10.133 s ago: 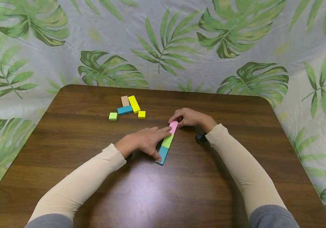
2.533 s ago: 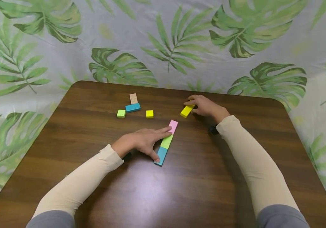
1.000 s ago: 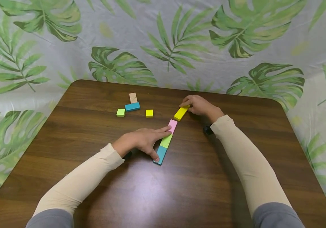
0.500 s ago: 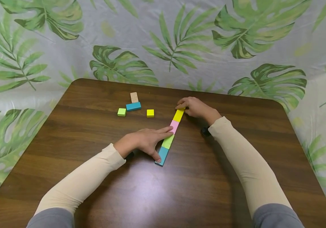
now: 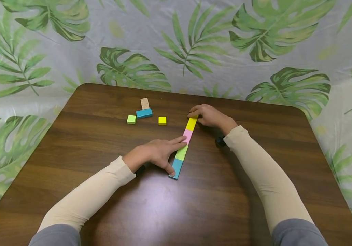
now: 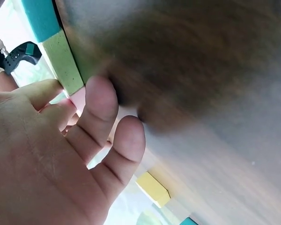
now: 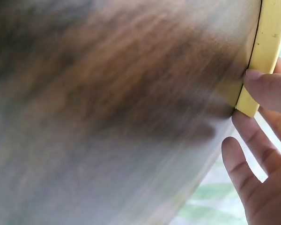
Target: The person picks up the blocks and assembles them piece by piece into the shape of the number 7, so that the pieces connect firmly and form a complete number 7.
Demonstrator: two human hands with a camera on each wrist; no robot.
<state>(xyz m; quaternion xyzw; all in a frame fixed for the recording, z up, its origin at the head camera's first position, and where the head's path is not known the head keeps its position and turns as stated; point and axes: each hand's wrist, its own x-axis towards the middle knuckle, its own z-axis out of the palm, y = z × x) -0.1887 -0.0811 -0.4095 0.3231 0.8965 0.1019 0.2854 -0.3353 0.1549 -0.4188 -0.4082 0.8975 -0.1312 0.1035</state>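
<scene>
A straight row of flat toy blocks slants across the table: teal (image 5: 177,165) nearest, then light green (image 5: 181,153), pink (image 5: 188,132) and a long yellow block (image 5: 192,123) farthest, meeting end to end. My left hand (image 5: 155,152) lies spread along the row's left side, thumb on the teal block, two fingertips at the pink and green ones. The left wrist view has its other fingers extended low over the table. At the far end, my right hand (image 5: 210,115) pinches the yellow block; the right wrist view puts the thumb on that block's (image 7: 268,42) side.
Back left on the brown table (image 5: 126,212) lie a tan block (image 5: 144,103), a blue block (image 5: 144,113) touching it, a small green block (image 5: 131,119) and a small yellow block (image 5: 162,120). A leaf-print curtain (image 5: 212,44) hangs behind the table.
My right hand has brought the long yellow block from the back-left group to the pink block's far end, closing the gap between them. The left hand has stayed on the row.
</scene>
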